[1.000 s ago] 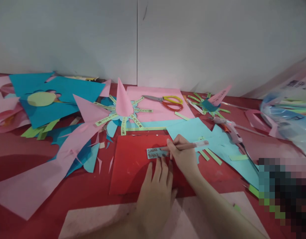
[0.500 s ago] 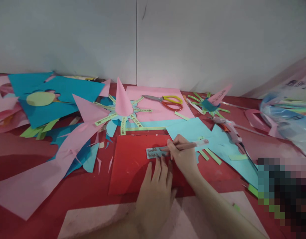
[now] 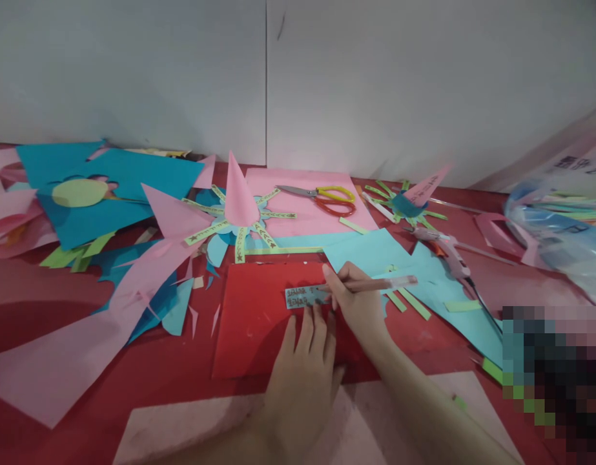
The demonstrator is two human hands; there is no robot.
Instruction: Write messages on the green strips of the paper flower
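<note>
A small light-blue paper slip (image 3: 298, 299) with dark handwriting lies on a flat red board (image 3: 252, 323). My right hand (image 3: 358, 303) is closed around a brownish pen (image 3: 382, 283), its tip at the upper right part of the slip. My left hand (image 3: 305, 355) lies flat on the board with fingers stretched out, their tips at the slip's lower edge. Behind the board stands a pink paper cone (image 3: 239, 194) on a blue scalloped base with patterned green strips (image 3: 240, 244) spreading from it.
Scissors (image 3: 321, 197) with yellow and red handles rest on pink paper at the back. A glue gun (image 3: 447, 252) lies to the right, near a smaller cone piece (image 3: 411, 201). Blue sheets (image 3: 147, 171) and a pink cutout (image 3: 75, 352) cover the left. A plastic bag (image 3: 559, 226) sits far right.
The pen has tilted lower and its back end has swung slightly right, with small finger movement of my right hand. My left hand and the slip stay in place.
</note>
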